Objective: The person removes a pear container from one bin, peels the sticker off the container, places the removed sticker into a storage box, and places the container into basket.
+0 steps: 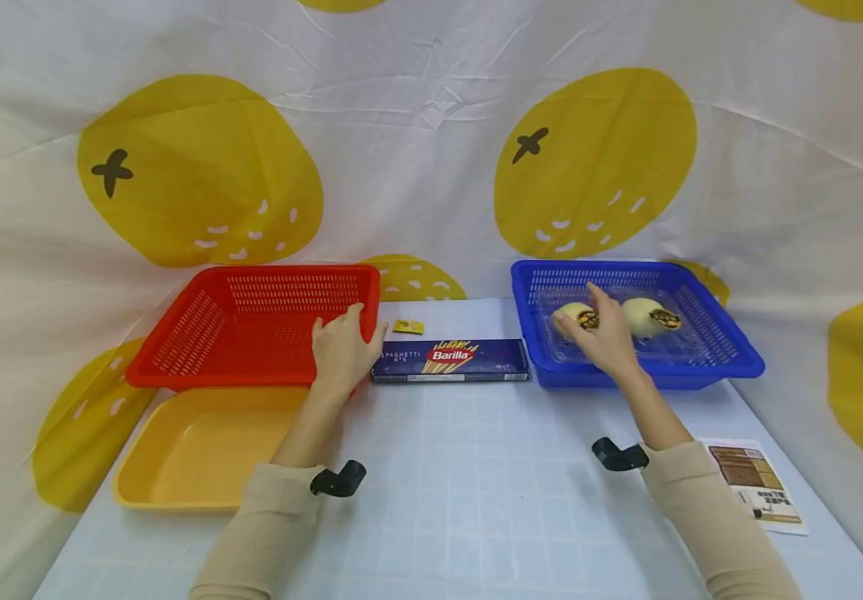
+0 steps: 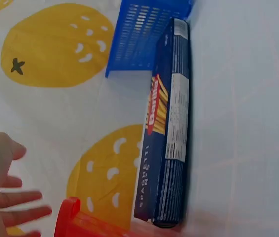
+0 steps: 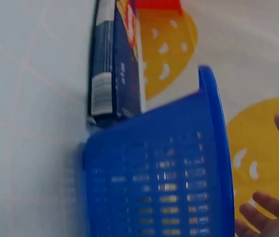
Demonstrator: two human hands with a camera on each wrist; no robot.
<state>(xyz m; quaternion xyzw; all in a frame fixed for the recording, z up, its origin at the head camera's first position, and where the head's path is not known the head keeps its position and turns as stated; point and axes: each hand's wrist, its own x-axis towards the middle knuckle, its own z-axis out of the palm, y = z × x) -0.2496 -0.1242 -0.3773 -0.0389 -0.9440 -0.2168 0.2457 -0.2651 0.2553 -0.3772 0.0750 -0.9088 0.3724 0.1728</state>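
Observation:
My left hand (image 1: 343, 350) hovers over the right front corner of a red perforated basket (image 1: 176, 333), its fingers spread and holding nothing. In the left wrist view, those fingers (image 2: 23, 200) show apart beside the red rim. Above the left part of a blue perforated basket (image 1: 716, 367) is my right hand (image 1: 604, 333), thumb and fingers parted. Inside that basket lies a clear plastic pack (image 1: 689, 346) with two pale round things (image 1: 637, 312) bearing dark patterned labels. My right hand partly covers the left one. In the right wrist view the fingers (image 3: 265, 202) appear loosely extended beyond the blue rim.
Between the baskets lies a dark blue spaghetti box (image 1: 491, 358), with a small yellow packet (image 1: 408, 327) behind it. A yellow tub (image 1: 191, 454) stands in front of the red basket. At the right, a brown and white printed packet (image 1: 754, 479) lies partly behind my sleeve.

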